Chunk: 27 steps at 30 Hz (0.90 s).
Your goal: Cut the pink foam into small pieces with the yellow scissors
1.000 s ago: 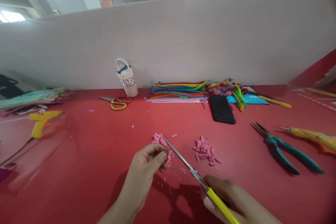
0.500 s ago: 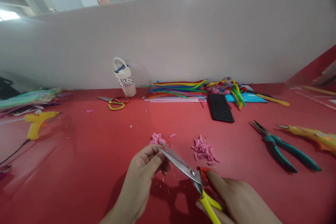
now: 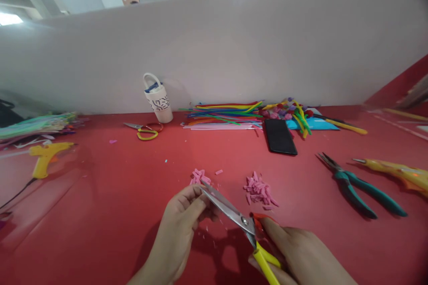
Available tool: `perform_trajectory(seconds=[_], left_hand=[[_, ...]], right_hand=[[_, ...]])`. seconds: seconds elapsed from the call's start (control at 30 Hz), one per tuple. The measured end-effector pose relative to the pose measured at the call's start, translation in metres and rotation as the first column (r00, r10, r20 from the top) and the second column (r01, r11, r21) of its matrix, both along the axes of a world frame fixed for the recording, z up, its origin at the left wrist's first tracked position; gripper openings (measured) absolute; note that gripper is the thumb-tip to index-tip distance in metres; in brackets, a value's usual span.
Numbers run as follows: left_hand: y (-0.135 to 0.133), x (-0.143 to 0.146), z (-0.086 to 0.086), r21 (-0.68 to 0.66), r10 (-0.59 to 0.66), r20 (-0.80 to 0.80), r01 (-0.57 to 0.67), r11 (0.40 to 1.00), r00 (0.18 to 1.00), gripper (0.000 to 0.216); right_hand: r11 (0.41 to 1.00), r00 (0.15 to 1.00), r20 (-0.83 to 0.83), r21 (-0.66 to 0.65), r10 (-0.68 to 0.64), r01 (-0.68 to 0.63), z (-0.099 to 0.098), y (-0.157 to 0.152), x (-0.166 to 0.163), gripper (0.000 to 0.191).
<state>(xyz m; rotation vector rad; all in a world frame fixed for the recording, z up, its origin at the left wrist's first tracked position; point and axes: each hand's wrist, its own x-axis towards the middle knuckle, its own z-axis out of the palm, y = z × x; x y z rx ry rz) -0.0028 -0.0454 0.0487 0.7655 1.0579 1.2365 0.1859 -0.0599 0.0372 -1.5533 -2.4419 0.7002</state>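
Observation:
My right hand [image 3: 290, 249] is wrapped round the yellow and red handles of a pair of scissors [image 3: 230, 207]. Their blades point up and left and look nearly closed, with the tips at the fingertips of my left hand [image 3: 182, 222]. That hand is closed in a pinch; whatever lies between thumb and forefinger is too small and covered to make out. Just beyond the left fingers lies a small heap of pink strips [image 3: 199, 175]. A second heap of pink cut pieces [image 3: 259, 190] is on the red table, beyond the right hand. Tiny scraps lie below the blades.
Pliers [image 3: 354, 185] and a yellow glue gun [image 3: 394, 171] lie at right, another glue gun [image 3: 47, 158] at left. Along the back stand or lie a cup [image 3: 159, 104], a second pair of scissors [image 3: 143, 131], coloured pipe cleaners [image 3: 224, 113] and a black phone [image 3: 280, 137].
Both hands and the scissors keep almost the same pose; the blades seem slightly more closed. The whole view has shifted very slightly.

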Motion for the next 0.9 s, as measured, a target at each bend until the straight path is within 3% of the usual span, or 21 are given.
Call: perform_trajectory(seconds=[0.13,0.53,0.67,0.8,0.9], left_hand=[[0.0,0.001,0.001,-0.008,-0.004,0.001,0.004,1.0,1.0,0.012],[-0.001,-0.002,-0.001,-0.071,0.003,-0.023,-0.005,0.997,1.0,0.011],[-0.001,-0.002,-0.001,-0.064,0.006,0.048,-0.003,0.998,0.999,0.009],[-0.003,0.001,-0.004,-0.091,-0.071,0.141,0.084,0.992,0.987,0.008],[-0.005,0.005,-0.008,-0.146,-0.115,0.215,0.148,0.978,0.97,0.005]], right_hand=[[1.0,0.999,-0.045,0.024,0.008,-0.007,0.001,-0.001,-0.001,0.021],[0.982,0.993,-0.066,-0.168,-0.095,0.082,0.006,-0.001,-0.004,0.024],[0.976,0.974,-0.183,-0.198,-0.13,0.093,0.002,0.006,0.0,0.025],[0.972,0.918,-0.35,-0.203,-0.186,0.119,0.003,0.012,-0.001,0.026],[0.948,0.844,-0.486,-0.31,-0.229,0.079,0.006,0.011,-0.005,0.025]])
